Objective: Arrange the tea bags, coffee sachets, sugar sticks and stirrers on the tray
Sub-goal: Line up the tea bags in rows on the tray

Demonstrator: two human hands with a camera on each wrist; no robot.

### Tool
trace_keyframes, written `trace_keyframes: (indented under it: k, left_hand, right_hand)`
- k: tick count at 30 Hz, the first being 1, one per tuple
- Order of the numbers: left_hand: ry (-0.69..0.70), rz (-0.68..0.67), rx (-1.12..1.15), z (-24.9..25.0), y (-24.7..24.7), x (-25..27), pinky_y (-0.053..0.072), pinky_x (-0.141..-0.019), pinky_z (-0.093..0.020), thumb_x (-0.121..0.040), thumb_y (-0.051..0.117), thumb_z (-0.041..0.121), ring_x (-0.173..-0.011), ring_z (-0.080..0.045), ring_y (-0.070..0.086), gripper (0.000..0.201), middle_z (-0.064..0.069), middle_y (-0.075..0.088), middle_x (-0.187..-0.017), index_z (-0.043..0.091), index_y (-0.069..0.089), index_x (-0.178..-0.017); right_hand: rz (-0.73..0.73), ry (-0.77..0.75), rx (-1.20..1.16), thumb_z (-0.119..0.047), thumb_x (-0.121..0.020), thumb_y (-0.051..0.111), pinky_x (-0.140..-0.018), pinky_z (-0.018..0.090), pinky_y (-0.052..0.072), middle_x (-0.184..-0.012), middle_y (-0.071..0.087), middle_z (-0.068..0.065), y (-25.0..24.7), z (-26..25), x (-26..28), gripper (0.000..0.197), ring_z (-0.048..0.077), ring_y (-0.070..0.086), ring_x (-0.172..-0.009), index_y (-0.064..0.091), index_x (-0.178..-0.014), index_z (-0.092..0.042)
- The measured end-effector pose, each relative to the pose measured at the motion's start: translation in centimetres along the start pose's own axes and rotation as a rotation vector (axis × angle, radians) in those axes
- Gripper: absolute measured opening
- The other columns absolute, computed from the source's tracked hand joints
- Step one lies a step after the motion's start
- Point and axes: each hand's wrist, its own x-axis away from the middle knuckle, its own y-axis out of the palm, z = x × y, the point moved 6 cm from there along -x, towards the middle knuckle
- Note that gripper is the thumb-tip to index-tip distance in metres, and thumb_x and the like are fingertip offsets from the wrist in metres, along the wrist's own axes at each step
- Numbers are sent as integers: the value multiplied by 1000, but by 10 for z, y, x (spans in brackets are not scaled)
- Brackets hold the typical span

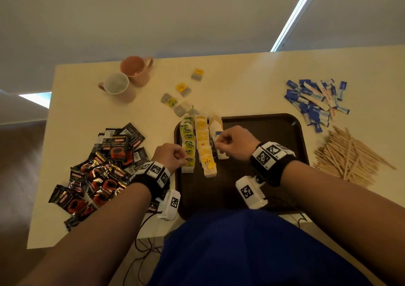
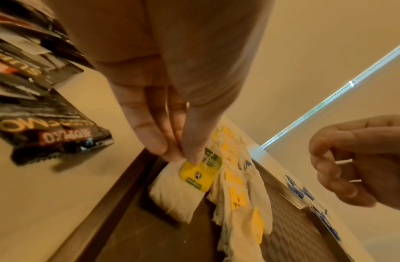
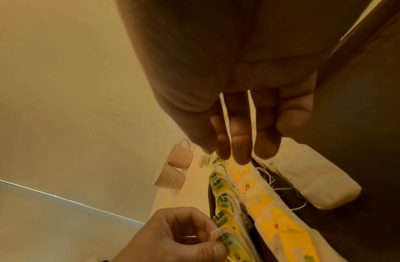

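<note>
The left hand [image 1: 169, 155] pinches the yellow-green tag of a tea bag [image 2: 195, 174] between thumb and fingertips, at the near end of the green-tagged row [image 1: 188, 141]. The right hand [image 1: 233, 142], fingers curled, holds two thin white paper edges between its fingers [image 3: 240, 145], over the near end of the white row [image 1: 217, 132]; what those papers belong to I cannot tell. Between the hands lies the yellow-tagged row [image 1: 205, 147], all three on the dark tray [image 1: 274, 123].

The step in hand looks like the tea bags: laying and straightening them in rows. The next move probably calls for setting each held piece flat, in line, without disturbing its neighbours or catching the loose strings.

Both wrists are bent down, forearms reaching forward from the body.

Beyond the hands, loose tea bags [image 1: 182, 89] wait on the table [image 1: 241, 77]. Left of the left hand sits the heap of coffee sachets [image 1: 98, 169]; right of the right hand, sugar sticks [image 1: 315, 101] and wooden stirrers [image 1: 348, 156], all off the tray. Two mugs [image 1: 125, 79] stand farther off
</note>
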Motion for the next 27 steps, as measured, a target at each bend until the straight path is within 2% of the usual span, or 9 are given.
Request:
trace_keyframes:
  k: [4, 6, 8, 12, 14, 16, 20, 24, 27]
  left_hand:
    - [-39, 56, 60, -3, 1, 0, 54, -67, -24, -76, 85, 19, -69, -7, 63, 14, 10, 66, -70, 23, 72, -77]
    - [-52, 67, 59, -4, -1, 1, 52, -64, -21, -75, 86, 19, -67, -3, 61, 16, 11, 65, -70, 23, 71, -76]
    - [-56, 81, 69, -1, -8, 1, 52, -66, -21, -74, 88, 20, -68, -2, 62, 17, 11, 67, -72, 21, 71, -77]
    - [-61, 203, 88, 13, -49, -12, 50, -70, -22, -78, 84, 25, -76, -7, 65, 14, 8, 70, -79, 19, 72, -81]
    - [-55, 282, 39, 22, -77, -31, 47, -69, -21, -82, 80, 25, -78, -10, 65, 12, 8, 69, -82, 22, 69, -80]
    - [-69, 322, -30, 26, -100, -56, 46, -74, -25, -82, 78, 27, -84, -16, 66, 14, 5, 70, -87, 26, 64, -79]
    - [-87, 207, -238, 30, -108, -110, 48, -84, -34, -80, 77, 33, -102, -27, 62, 25, -3, 65, -110, 24, 62, -98]
    - [-90, 106, -385, 33, -92, -144, 47, -91, -41, -83, 74, 45, -110, -33, 55, 47, -10, 50, -125, 16, 56, -116]
    - [-71, 44, -407, 33, -82, -158, 45, -100, -47, -80, 77, 46, -120, -35, 49, 61, -11, 46, -131, 17, 51, -128]
  right_hand:
    - [-1, -15, -19, -29, -92, 65, -83, 37, 58, -85, 71, -4, 1, -4, -3, 13, 12, 67, -81, 74, -91, -19]
    - [1, -24, -19, -29, -92, 66, -82, 36, 58, -83, 71, -5, 2, -5, -4, 11, 11, 67, -79, 73, -89, -22]
    - [0, -20, -24, -30, -92, 66, -82, 36, 58, -83, 71, -5, 3, -3, -6, 10, 11, 67, -79, 73, -88, -23]
    - [22, -11, -54, -29, -92, 66, -80, 37, 58, -81, 71, -5, 0, 2, -10, 10, 11, 67, -78, 72, -87, -23]
    - [28, -4, -66, -29, -92, 66, -78, 34, 58, -79, 71, -7, -2, 5, -11, 10, 10, 67, -76, 72, -86, -24]
    - [33, -1, -77, -29, -93, 65, -76, 32, 58, -78, 72, -6, -4, 7, -12, 10, 10, 67, -74, 71, -85, -27]
    - [34, 27, -95, -29, -94, 64, -72, 27, 57, -78, 71, -7, -7, 13, -14, 10, 7, 67, -72, 71, -87, -27]
    - [36, 42, -90, -29, -94, 64, -66, 21, 52, -77, 71, -9, -14, 17, -18, 9, 6, 66, -73, 67, -86, -31]
    - [49, 39, -87, -29, -94, 64, -70, 26, 56, -77, 71, -7, -23, 17, -23, 9, 11, 67, -75, 68, -86, -30]
